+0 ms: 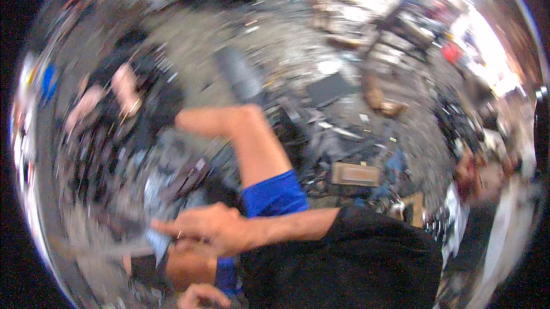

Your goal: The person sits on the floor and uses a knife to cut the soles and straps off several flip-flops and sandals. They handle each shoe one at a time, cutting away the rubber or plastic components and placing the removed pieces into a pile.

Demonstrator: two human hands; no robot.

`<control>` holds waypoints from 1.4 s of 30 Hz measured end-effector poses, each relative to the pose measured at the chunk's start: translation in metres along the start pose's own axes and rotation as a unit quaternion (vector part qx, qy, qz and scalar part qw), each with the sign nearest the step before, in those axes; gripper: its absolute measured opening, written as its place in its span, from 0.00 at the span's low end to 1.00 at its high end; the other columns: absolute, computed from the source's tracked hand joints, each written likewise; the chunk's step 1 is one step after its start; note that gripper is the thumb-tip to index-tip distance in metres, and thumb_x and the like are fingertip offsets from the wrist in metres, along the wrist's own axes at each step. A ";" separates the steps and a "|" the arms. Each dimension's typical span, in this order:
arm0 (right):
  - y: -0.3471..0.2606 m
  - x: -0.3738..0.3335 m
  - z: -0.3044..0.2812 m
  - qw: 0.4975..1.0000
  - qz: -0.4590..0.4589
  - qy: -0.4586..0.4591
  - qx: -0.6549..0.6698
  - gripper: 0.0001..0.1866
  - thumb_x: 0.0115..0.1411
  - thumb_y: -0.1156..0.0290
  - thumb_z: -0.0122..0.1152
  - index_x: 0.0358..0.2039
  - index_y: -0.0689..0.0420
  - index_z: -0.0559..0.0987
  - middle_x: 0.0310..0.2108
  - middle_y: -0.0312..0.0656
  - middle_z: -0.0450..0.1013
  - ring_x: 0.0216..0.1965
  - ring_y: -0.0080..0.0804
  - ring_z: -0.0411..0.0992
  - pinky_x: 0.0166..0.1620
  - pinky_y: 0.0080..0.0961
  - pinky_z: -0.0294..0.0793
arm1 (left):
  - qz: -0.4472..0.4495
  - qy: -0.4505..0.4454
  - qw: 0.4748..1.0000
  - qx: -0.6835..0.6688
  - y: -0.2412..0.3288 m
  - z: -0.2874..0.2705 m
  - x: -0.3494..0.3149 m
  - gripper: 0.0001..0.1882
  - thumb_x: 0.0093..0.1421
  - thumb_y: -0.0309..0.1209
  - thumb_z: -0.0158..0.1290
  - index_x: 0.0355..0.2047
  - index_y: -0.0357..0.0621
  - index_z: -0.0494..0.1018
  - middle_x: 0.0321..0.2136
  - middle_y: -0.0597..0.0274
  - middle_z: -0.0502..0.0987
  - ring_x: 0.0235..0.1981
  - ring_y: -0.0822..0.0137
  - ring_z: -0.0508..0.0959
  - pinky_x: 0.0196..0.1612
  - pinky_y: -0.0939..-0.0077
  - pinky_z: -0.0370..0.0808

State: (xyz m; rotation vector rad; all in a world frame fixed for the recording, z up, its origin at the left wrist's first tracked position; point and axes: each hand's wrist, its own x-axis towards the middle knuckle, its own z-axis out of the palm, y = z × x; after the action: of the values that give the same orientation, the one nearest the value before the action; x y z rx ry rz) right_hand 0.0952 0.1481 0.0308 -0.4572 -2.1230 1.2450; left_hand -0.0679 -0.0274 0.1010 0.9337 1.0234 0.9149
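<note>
Motion smears the whole picture. My right hand (209, 229) reaches across to the left, just above my bare left knee (186, 266). It wears a ring; the index finger points left and the other fingers are curled in, with what they hold, if anything, hidden. Close beyond its fingertips is a pale bluish patch (158, 241) that I cannot make out. My left hand (203, 297) shows only in part at the lower edge, fingers bent, its contents unseen. My bent right leg, in blue shorts (275, 193), lies ahead of the right forearm.
Dark scrap and loose pieces litter the ground. A tan rectangular block (356, 174) lies to the right of my leg, with a flat dark panel (329, 89) farther off. A dark-clothed person's arm (126, 88) is at the left. A dark frame (401, 36) stands at the far right.
</note>
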 end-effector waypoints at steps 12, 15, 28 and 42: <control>0.011 -0.054 0.010 0.971 0.000 0.100 -0.217 0.32 0.55 0.64 0.66 0.60 0.53 0.69 0.38 0.42 0.77 0.38 0.42 0.77 0.37 0.38 0.77 | 0.087 0.391 0.879 -0.260 -0.047 0.005 0.131 0.21 0.59 0.35 0.52 0.50 0.38 0.72 0.45 0.56 0.77 0.44 0.60 0.76 0.46 0.66 0.74; 0.007 -0.045 0.005 0.987 0.033 0.060 -0.143 0.23 0.57 0.65 0.67 0.52 0.55 0.76 0.35 0.43 0.79 0.34 0.41 0.78 0.35 0.35 0.78 | 0.094 0.522 0.783 -0.325 -0.038 0.015 0.116 0.23 0.61 0.40 0.52 0.52 0.39 0.71 0.48 0.55 0.76 0.47 0.59 0.76 0.49 0.64 0.74; -0.004 -0.006 0.014 0.985 0.167 -0.021 0.036 0.17 0.55 0.66 0.71 0.40 0.62 0.79 0.29 0.44 0.75 0.30 0.32 0.76 0.33 0.29 0.74 | 0.234 0.547 0.725 -0.348 -0.078 0.021 0.108 0.21 0.62 0.37 0.56 0.51 0.36 0.72 0.42 0.60 0.78 0.39 0.65 0.79 0.43 0.70 0.78; 0.016 -0.096 -0.035 0.991 0.108 -0.069 -0.047 0.16 0.53 0.70 0.71 0.42 0.58 0.81 0.38 0.44 0.80 0.34 0.37 0.78 0.38 0.30 0.79 | 0.239 0.492 0.674 -0.496 -0.048 -0.016 0.083 0.19 0.62 0.53 0.54 0.44 0.54 0.76 0.36 0.68 0.81 0.35 0.67 0.81 0.42 0.70 0.79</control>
State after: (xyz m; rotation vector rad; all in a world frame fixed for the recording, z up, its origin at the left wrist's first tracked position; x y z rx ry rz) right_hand 0.1899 0.1234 -0.0031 -0.6759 -2.3047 1.3334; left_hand -0.0538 0.0370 0.0294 -0.3808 0.8782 2.2529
